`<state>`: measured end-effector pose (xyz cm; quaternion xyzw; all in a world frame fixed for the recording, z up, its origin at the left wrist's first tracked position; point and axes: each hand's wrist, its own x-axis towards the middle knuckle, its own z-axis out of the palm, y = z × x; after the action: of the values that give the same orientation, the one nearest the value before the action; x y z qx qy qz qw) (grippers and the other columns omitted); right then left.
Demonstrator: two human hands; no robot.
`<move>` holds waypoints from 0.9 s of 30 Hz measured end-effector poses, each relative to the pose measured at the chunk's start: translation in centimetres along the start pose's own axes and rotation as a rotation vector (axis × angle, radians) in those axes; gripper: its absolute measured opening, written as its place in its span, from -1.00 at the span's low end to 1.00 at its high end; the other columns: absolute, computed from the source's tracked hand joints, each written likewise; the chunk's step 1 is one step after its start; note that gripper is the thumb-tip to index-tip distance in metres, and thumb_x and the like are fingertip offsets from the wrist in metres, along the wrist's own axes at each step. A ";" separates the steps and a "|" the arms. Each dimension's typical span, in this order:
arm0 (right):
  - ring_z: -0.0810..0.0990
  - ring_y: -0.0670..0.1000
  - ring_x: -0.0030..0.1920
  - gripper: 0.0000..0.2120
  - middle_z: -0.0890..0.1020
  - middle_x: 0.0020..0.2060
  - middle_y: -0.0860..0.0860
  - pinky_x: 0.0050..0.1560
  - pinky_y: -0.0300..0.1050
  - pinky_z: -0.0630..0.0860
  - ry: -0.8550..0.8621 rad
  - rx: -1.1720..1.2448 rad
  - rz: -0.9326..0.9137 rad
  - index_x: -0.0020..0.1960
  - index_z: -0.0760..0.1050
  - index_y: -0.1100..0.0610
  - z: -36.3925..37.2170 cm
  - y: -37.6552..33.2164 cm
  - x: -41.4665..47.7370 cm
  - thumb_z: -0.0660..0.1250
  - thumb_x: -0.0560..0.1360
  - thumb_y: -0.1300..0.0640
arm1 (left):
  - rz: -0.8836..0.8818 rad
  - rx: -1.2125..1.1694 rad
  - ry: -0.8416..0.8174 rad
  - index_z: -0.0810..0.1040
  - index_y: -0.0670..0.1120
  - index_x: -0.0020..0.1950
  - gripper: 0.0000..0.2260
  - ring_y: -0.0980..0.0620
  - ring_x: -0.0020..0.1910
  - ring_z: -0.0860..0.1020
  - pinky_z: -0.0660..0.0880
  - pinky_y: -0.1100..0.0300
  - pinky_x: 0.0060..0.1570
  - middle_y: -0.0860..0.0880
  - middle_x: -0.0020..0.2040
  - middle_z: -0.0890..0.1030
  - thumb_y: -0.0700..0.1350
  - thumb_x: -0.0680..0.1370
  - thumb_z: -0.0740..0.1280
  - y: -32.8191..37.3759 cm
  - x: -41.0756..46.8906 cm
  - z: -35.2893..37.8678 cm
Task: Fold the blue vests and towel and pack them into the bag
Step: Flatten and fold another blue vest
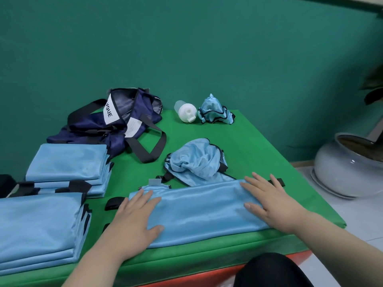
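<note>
Both hands flat, fingers spread, left hand [132,218] & right hand [267,201] pressing the half-folded vest [199,212] just in front of the bag [116,125] — smooth creases outward w/ even pressure before next fold.

One wide-angle view, taken from the person's head, looks forward and down across a green cloth-covered table [259,141] toward a plain teal wall [186,48]. The left hand [132,216] and right hand [267,201] sit close to the lens, low in the frame.
</note>
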<state>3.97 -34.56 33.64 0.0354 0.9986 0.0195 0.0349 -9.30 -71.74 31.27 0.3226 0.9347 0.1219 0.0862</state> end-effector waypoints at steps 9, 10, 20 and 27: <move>0.08 -0.04 0.59 -0.47 0.33 0.49 -0.12 0.56 -0.03 -0.11 0.070 0.215 -0.252 0.48 0.35 -0.10 0.7 -13.3 2.2 0.15 0.56 -0.24 | 0.023 -0.125 0.006 0.00 0.18 0.61 -0.36 0.11 0.60 -0.19 -0.21 0.02 0.56 0.11 0.64 -0.09 0.17 0.60 0.20 -1.2 1.4 -0.7; 0.15 -0.02 0.56 -0.50 0.38 0.45 -0.11 0.56 -0.03 -0.01 0.090 0.232 -0.277 0.44 0.39 -0.09 1.0 -14.9 2.4 0.19 0.55 -0.21 | 0.026 -0.176 0.030 0.02 0.18 0.60 -0.41 0.11 0.60 -0.17 -0.19 0.02 0.56 0.12 0.63 -0.06 0.11 0.63 0.19 -1.4 1.6 -1.1; 0.50 0.02 0.07 -0.68 0.52 0.02 -0.10 0.12 -0.03 0.47 0.222 0.258 -0.394 0.15 0.56 -0.06 1.3 -24.9 4.5 0.35 0.44 -0.12 | 0.047 -0.514 0.259 0.39 0.13 0.44 -0.60 0.16 0.34 0.37 0.30 0.25 0.28 0.18 0.43 0.37 -0.19 0.63 0.19 -4.2 -0.2 -5.5; 0.49 0.04 -0.28 -0.80 0.49 -0.28 -0.08 -0.19 -0.02 0.45 0.289 0.070 -0.366 -0.08 0.56 -0.02 1.1 -27.6 5.2 0.31 0.36 -0.08 | 0.057 -0.483 0.198 0.41 0.14 0.41 -0.58 0.16 0.34 0.38 0.33 0.24 0.27 0.20 0.41 0.41 -0.23 0.63 0.12 -4.4 -1.0 -5.6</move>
<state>-2.99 -61.66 31.07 -0.1481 0.9831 -0.0168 -0.1065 -12.42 -76.72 35.45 0.3056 0.8728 0.3749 0.0656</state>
